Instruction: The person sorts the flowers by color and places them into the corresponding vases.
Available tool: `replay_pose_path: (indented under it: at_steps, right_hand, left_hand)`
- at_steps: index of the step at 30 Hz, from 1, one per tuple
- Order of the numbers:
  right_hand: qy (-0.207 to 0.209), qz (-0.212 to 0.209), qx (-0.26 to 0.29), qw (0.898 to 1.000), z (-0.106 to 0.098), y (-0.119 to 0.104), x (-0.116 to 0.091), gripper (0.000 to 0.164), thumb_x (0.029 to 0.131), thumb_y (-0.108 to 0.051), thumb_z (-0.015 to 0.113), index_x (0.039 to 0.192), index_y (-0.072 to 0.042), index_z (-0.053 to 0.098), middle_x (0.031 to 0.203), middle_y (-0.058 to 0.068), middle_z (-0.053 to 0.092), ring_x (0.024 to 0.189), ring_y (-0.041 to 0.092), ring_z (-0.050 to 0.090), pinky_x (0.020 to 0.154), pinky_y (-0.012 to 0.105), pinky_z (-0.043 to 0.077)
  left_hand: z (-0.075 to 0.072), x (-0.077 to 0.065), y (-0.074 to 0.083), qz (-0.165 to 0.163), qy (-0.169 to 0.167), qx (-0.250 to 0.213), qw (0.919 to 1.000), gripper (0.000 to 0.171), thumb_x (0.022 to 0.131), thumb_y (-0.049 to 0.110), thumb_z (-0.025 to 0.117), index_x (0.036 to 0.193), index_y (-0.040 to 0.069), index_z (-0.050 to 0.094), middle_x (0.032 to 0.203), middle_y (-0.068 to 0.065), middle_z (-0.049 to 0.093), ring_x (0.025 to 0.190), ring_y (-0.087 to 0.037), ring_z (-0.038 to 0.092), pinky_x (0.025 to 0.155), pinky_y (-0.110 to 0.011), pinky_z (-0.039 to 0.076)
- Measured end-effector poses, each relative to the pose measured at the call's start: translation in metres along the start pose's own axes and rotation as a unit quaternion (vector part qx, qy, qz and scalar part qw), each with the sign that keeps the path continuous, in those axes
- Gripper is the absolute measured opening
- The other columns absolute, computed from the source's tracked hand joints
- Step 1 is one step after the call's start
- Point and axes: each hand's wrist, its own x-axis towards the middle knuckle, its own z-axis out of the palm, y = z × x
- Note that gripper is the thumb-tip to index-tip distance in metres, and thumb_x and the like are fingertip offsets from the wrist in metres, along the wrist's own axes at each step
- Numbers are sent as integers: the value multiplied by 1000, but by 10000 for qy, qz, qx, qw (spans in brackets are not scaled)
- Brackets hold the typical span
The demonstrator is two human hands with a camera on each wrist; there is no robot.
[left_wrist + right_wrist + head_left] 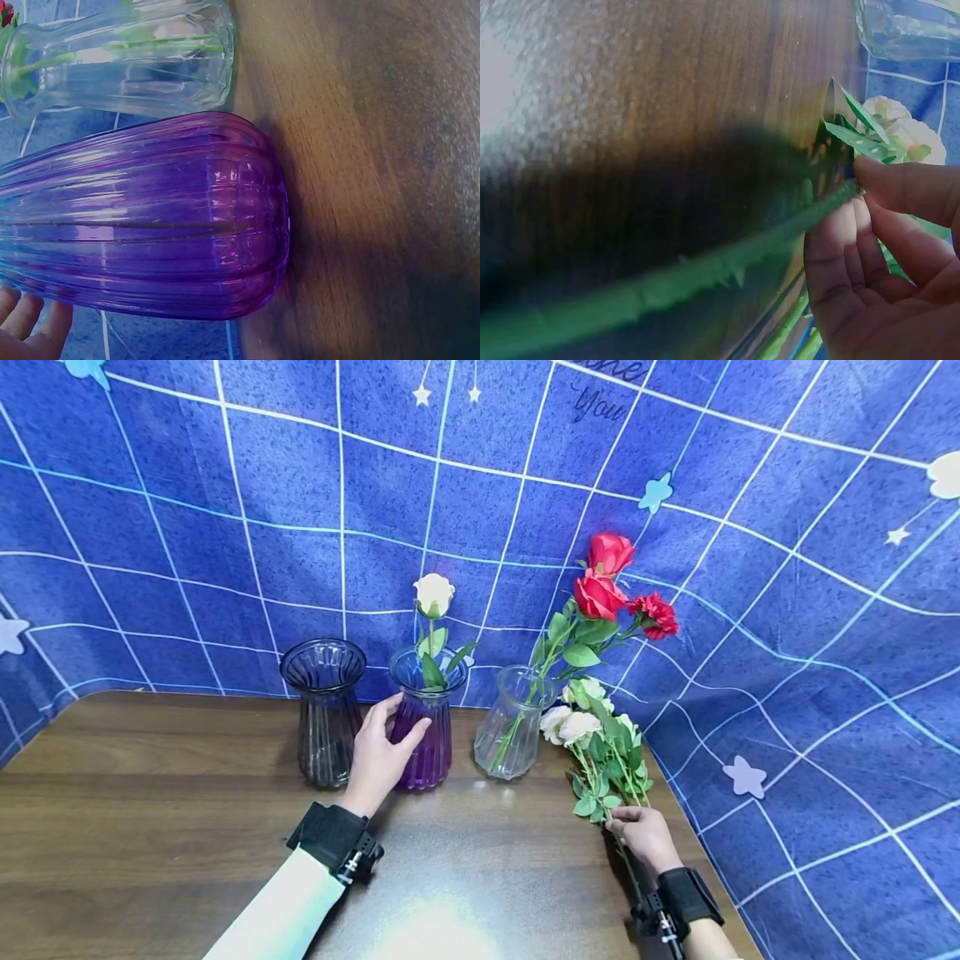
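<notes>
My left hand point(381, 752) grips the purple-blue glass vase point(424, 747) from its left side, fingers behind and thumb across the front. One white rose point(434, 596) stands upright in that vase, its stem showing through the ribbed glass in the left wrist view. At the right, my right hand point(647, 838) pinches a green flower stem point(660, 289) between thumb and fingers. That stem belongs among the white flowers point(579, 728) lying on the table's right side; which bloom it carries I cannot tell.
Left of the purple vase stands a dark grey glass vase point(327, 718). To its right, a clear glass vase point(510, 735) holds red flowers point(600, 595) leaning right. The wooden table point(150, 827) meets a blue gridded cloth point(285, 485) at the back and right.
</notes>
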Motion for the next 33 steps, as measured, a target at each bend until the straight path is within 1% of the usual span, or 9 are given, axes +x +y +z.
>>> replay_pose_path:
  at_steps: [4, 10, 14, 16, 23, 28, 33]
  right_hand:
    - [-37, -41, -134, 9999, 0, -1, 0, 22, 81, -1, 62, 99, 12, 64, 78, 9, 66, 57, 10, 53, 51, 20, 43]
    - [34, -166, -67, 9998, -6, -6, -5, 25, 83, -2, 62, 103, 13, 63, 84, 13, 68, 61, 10, 54, 54, 21, 45]
    - [31, -87, 132, 9999, -11, -9, -9, 28, 84, -3, 62, 107, 12, 63, 89, 15, 69, 64, 10, 56, 56, 21, 46]
    - [-7, -29, 265, 9996, -13, -10, -12, 30, 84, -4, 63, 109, 12, 62, 90, 14, 70, 65, 10, 56, 56, 21, 47]
    - [-158, 174, 799, 9965, -18, -16, -15, 34, 85, -6, 62, 114, 10, 60, 90, 4, 70, 69, 5, 58, 61, 19, 49]
    - [-278, 65, 1079, 9938, -24, -21, -22, 37, 86, -4, 61, 118, 14, 55, 94, 5, 70, 70, -1, 57, 64, 18, 49]
    - [-236, -87, 1227, 9921, -30, -26, -25, 40, 88, -7, 61, 121, 13, 54, 87, -6, 68, 68, -1, 55, 65, 19, 50]
  left_hand:
    - [0, 0, 2, -56, -5, -13, 10000, 53, 84, 27, 70, 127, 4, 50, 122, -16, 56, 116, -29, 53, 98, -44, 48]
    - [-1, 0, 5, -109, -46, -25, 9999, 54, 84, 27, 70, 128, 4, 49, 123, -17, 55, 117, -29, 53, 99, -45, 47]
    - [0, 0, 5, -109, -56, -21, 9999, 54, 84, 28, 70, 128, 4, 49, 123, -17, 55, 117, -29, 53, 99, -44, 47]
    - [0, 0, 4, -97, -35, -22, 9999, 54, 84, 27, 71, 128, 4, 50, 123, -17, 55, 116, -29, 53, 99, -44, 47]
    - [1, 0, 4, -104, -29, -26, 9999, 55, 84, 28, 71, 128, 4, 49, 123, -17, 55, 117, -30, 53, 99, -44, 47]
    - [1, -1, 3, -130, -72, -41, 9999, 57, 83, 27, 71, 129, 3, 48, 125, -18, 54, 118, -30, 52, 100, -46, 46]
    - [1, -2, 3, -101, -59, -46, 9999, 57, 83, 28, 71, 129, 2, 48, 125, -18, 54, 118, -31, 52, 100, -47, 46]
